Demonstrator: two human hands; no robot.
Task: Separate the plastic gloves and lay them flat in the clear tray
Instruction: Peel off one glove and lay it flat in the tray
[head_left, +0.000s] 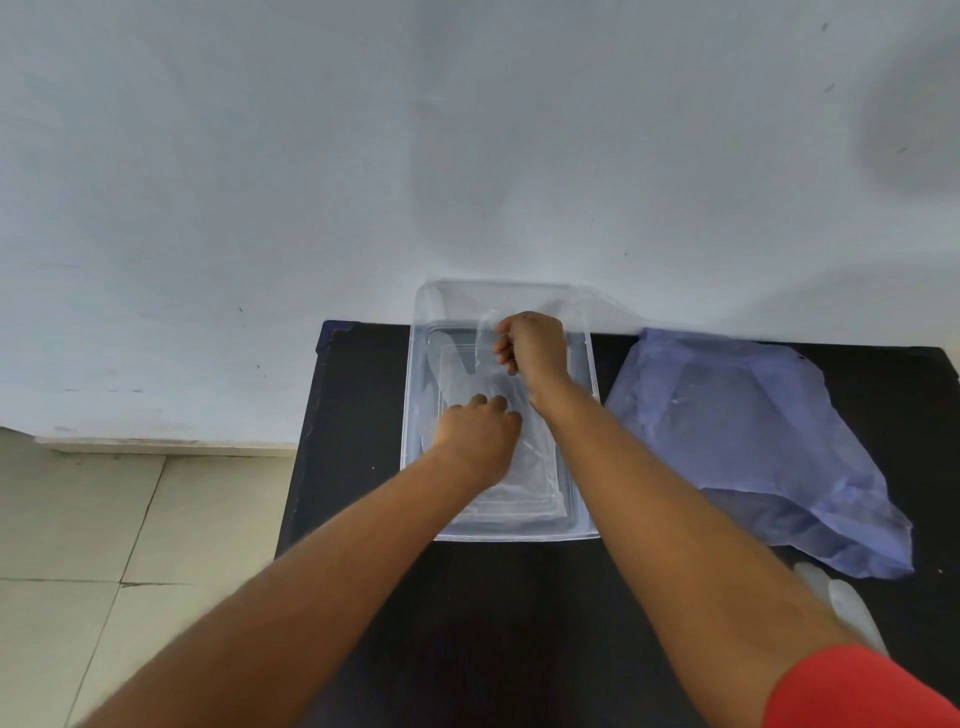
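both hands in clear tray (584, 364), left hand (478, 431) pressing glove (467, 374) flat, right hand (532, 345) pinching its finger, fingers pointing away

Lighting: soft, even, daylight-like; scene moderately bright, no hard highlights. Shadows: faint diffuse grey patches on the white wall (467, 130), the darkest at upper right. Counter (519, 597): near-black, detail lost in its surface. Clear tray (584, 535): mild pale sheen on rim and walls, contents hard to read through the film. Distortion: wide-angle stretch; forearms balloon toward the bottom edge. Blur: slight softness overall, stronger at the lower corners.
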